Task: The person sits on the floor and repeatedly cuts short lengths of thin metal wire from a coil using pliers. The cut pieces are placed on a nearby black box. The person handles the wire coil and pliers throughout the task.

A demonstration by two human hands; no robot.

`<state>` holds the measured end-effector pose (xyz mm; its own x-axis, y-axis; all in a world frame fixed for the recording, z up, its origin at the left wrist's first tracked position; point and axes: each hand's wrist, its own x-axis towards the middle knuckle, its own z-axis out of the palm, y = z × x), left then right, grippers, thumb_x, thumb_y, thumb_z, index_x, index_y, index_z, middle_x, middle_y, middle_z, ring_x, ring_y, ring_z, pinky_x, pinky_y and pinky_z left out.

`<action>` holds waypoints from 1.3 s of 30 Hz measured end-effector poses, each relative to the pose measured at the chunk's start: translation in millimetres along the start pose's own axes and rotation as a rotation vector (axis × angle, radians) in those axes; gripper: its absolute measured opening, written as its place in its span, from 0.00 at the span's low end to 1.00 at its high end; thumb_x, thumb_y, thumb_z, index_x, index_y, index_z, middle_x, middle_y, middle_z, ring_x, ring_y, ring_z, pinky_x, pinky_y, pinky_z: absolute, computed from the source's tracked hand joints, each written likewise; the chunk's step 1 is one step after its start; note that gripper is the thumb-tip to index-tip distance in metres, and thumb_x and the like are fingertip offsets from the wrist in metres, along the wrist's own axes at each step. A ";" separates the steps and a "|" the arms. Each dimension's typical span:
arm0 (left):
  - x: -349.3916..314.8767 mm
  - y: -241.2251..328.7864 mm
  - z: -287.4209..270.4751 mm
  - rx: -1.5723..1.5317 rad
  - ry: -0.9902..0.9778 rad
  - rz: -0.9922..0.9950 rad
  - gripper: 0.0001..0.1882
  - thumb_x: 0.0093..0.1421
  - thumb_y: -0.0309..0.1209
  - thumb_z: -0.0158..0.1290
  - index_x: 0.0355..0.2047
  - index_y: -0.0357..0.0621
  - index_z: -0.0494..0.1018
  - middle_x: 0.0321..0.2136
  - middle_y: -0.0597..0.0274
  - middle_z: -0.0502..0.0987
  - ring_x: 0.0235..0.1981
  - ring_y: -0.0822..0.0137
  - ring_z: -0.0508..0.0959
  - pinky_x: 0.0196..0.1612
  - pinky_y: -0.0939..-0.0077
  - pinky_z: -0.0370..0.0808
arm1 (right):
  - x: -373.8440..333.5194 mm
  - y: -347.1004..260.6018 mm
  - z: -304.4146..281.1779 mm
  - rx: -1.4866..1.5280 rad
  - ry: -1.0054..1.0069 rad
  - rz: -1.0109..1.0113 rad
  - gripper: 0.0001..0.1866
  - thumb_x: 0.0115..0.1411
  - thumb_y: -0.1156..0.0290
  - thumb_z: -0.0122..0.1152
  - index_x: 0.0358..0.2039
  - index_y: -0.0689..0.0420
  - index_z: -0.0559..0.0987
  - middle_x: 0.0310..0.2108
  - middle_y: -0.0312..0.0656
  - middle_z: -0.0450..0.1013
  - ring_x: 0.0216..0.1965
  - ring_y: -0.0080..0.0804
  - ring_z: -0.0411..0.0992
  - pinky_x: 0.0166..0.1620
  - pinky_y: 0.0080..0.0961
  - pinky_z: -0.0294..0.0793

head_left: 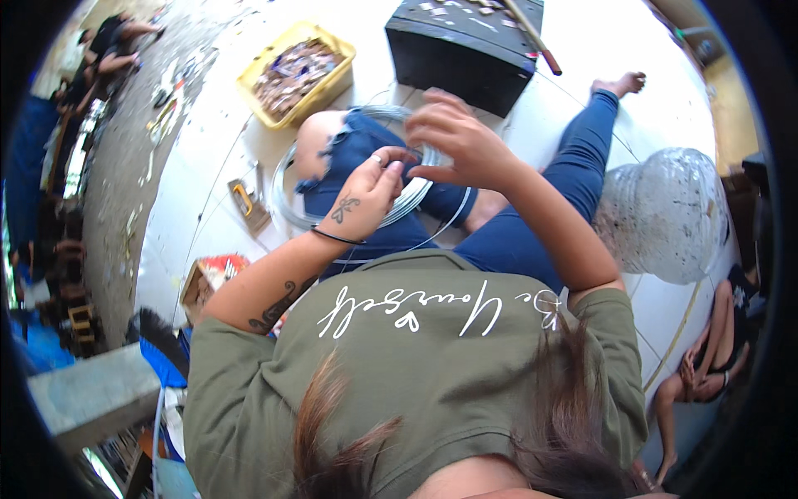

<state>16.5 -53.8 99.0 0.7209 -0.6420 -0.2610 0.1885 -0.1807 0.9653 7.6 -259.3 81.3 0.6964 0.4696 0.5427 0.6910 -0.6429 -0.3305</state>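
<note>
A coil of silvery wire (290, 198) rests over my bent left leg, its loops passing behind both hands. My left hand (374, 183), with a ring and a dark wrist band, is pinched closed over the coil; whatever its fingertips hold is too small to make out. Just to the right, my right hand (459, 140) is raised with fingers curved and apart. Its thumb comes close to the left fingertips, and I see nothing held in it. One loose strand of wire (455, 218) curves down past my lap.
Ahead stand a yellow tub (342, 76) of small scraps and a black box (449, 62) with a stick (532, 37) on top. A yellow-handled tool (243, 200) lies left; a large clear plastic container (665, 216) sits right. Other people are at both sides.
</note>
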 end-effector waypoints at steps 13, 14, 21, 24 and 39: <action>135.6 -69.6 14.7 -0.196 -0.180 -0.316 0.09 0.64 0.29 0.34 0.40 0.39 0.61 0.12 0.72 0.56 0.08 0.79 0.54 0.11 0.86 0.54 | -123.0 101.1 89.9 -0.438 -0.640 1.196 0.41 0.40 0.59 0.66 0.54 0.55 0.58 0.42 0.49 0.64 0.43 0.49 0.67 0.44 0.42 0.71; 138.0 -73.9 14.0 -0.212 -0.193 -0.335 0.09 0.64 0.29 0.34 0.39 0.39 0.62 0.12 0.72 0.58 0.08 0.79 0.55 0.11 0.86 0.54 | -124.3 104.6 89.2 -0.373 -0.640 1.202 0.40 0.40 0.60 0.65 0.53 0.55 0.58 0.41 0.50 0.64 0.41 0.50 0.68 0.44 0.41 0.71; 149.5 -88.0 7.9 -0.207 -0.148 -0.318 0.11 0.64 0.31 0.34 0.40 0.40 0.64 0.12 0.72 0.59 0.08 0.80 0.56 0.11 0.87 0.54 | -118.6 129.3 66.5 0.291 -0.403 1.358 0.25 0.42 0.60 0.54 0.38 0.63 0.68 0.27 0.50 0.71 0.32 0.43 0.72 0.37 0.31 0.71; 148.8 -82.6 7.1 -0.280 -0.129 -0.316 0.11 0.64 0.32 0.35 0.39 0.42 0.66 0.11 0.73 0.59 0.09 0.82 0.56 0.12 0.87 0.54 | -111.5 120.7 38.3 0.800 -0.318 1.404 0.17 0.45 0.65 0.51 0.34 0.63 0.69 0.25 0.40 0.68 0.29 0.29 0.70 0.34 0.24 0.70; 145.7 -70.1 13.6 -0.511 -0.298 -0.257 0.13 0.64 0.31 0.35 0.42 0.38 0.65 0.10 0.73 0.57 0.08 0.82 0.54 0.12 0.88 0.55 | -103.0 22.7 11.4 1.318 0.222 1.341 0.23 0.46 0.79 0.44 0.47 0.59 0.64 0.43 0.37 0.61 0.46 0.26 0.61 0.45 0.21 0.63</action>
<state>99.2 -144.8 -6.9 0.4082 -0.8181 -0.4051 0.6775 -0.0259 0.7351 -46.3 -315.3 9.1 0.8663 -0.0246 -0.4990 -0.4505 0.3932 -0.8015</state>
